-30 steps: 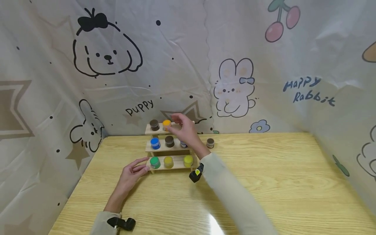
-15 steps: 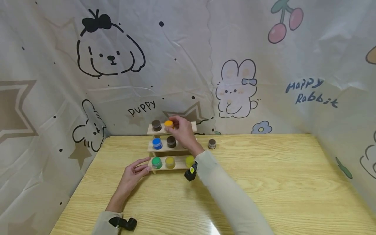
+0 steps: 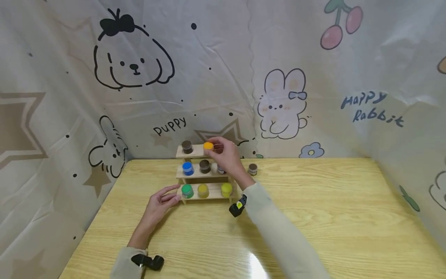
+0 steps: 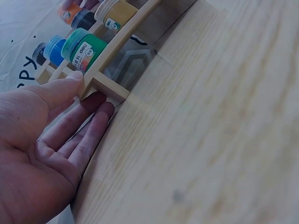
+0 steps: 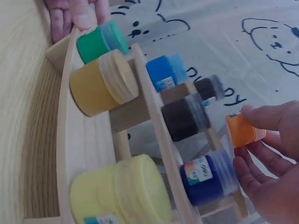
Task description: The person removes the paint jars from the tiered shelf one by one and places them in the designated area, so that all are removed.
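A three-tier wooden rack [image 3: 216,190] stands on the table, bearing small paint jars. My right hand [image 3: 226,155] pinches an orange paint jar [image 5: 243,130] between thumb and fingers at the top tier, right of a dark brown jar [image 3: 187,147]. At the rack's left end, my left hand [image 4: 56,135] holds the lowest tier's corner, thumb on the shelf end and fingers by the leg. On the middle tier are a blue jar [image 3: 188,168], a dark jar [image 3: 204,166] and a navy jar [image 5: 205,177]. Below sit a green jar [image 3: 187,190], an ochre jar [image 3: 203,190] and a yellow jar [image 3: 226,189].
One more brown-lidded jar [image 3: 252,169] stands on the wooden table [image 3: 331,209], right of the rack. Close behind the rack hangs a pale curtain [image 3: 223,77] printed with cartoon animals. Another stretch of curtain borders the table on each side.
My right hand has taken hold of the orange jar and shifted it to the right, away from the brown one. My left hand stays at the rack's corner.
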### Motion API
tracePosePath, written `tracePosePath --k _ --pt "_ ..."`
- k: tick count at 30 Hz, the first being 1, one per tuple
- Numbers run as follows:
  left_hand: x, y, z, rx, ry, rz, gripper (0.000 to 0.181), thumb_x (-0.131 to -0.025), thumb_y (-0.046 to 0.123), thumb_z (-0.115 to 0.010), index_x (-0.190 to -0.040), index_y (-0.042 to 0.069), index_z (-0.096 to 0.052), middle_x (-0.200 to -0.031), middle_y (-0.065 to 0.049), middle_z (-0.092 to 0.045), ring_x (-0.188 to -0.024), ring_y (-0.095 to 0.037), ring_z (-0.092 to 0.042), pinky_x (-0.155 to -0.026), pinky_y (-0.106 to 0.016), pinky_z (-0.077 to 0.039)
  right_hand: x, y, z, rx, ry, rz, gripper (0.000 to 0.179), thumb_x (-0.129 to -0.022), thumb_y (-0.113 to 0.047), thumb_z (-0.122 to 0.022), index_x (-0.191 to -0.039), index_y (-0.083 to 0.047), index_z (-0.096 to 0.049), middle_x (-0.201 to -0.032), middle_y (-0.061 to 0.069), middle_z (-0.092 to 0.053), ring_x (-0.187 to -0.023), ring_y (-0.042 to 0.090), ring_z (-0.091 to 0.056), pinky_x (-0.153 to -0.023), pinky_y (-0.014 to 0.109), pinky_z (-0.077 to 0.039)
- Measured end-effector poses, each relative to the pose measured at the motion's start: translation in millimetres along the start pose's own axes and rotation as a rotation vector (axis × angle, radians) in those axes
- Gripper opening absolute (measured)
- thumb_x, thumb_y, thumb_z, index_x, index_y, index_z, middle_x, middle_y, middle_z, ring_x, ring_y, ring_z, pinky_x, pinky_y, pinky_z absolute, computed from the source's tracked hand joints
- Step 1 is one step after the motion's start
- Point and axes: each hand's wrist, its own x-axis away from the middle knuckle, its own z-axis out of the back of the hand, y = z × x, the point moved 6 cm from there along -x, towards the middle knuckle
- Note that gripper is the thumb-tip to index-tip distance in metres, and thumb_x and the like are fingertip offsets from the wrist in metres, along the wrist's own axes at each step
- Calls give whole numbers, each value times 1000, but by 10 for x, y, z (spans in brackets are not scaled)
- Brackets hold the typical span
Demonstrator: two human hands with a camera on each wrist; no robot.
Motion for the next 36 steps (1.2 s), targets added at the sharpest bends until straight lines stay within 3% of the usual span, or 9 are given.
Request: tracePosePath --k 6,20,28,36 --pt "-24 -3 6 2 0 0 45 -100 11 -69 -142 0 -59 -123 -27 -69 -102 -7 -71 -85 -22 -56 115 -46 203 -71 34 44 39 -91 -11 -81 -126 -1 -67 -120 10 -70 -111 23 -66 -97 36 -54" --pt "-40 5 26 4 8 28 44 -99 11 -70 -141 1 -60 -123 -25 -69 -101 -7 -71 -86 -22 -56 403 36 792 -18 137 128 37 -90 -15 -82 -123 -2 -69 -118 11 -71 -108 25 -67 -96 45 -55" --pt "-36 -6 24 7 11 27 44 -99 11 -69 -141 1 -60 -122 -26 -70 -101 -6 -71 -86 -20 -55 558 212 1127 -45 202 94 40 -91 -14 -81 -125 1 -68 -121 14 -69 -109 27 -66 -92 34 -56" --pt "-22 -27 4 8 13 32 44 -99 11 -70 -141 1 -60 -121 -24 -70 -101 -7 -71 -85 -21 -56 730 120 1321 -10 222 20 40 -92 -2 -76 -127 12 -63 -127 27 -64 -113 39 -63 -100 52 -51"
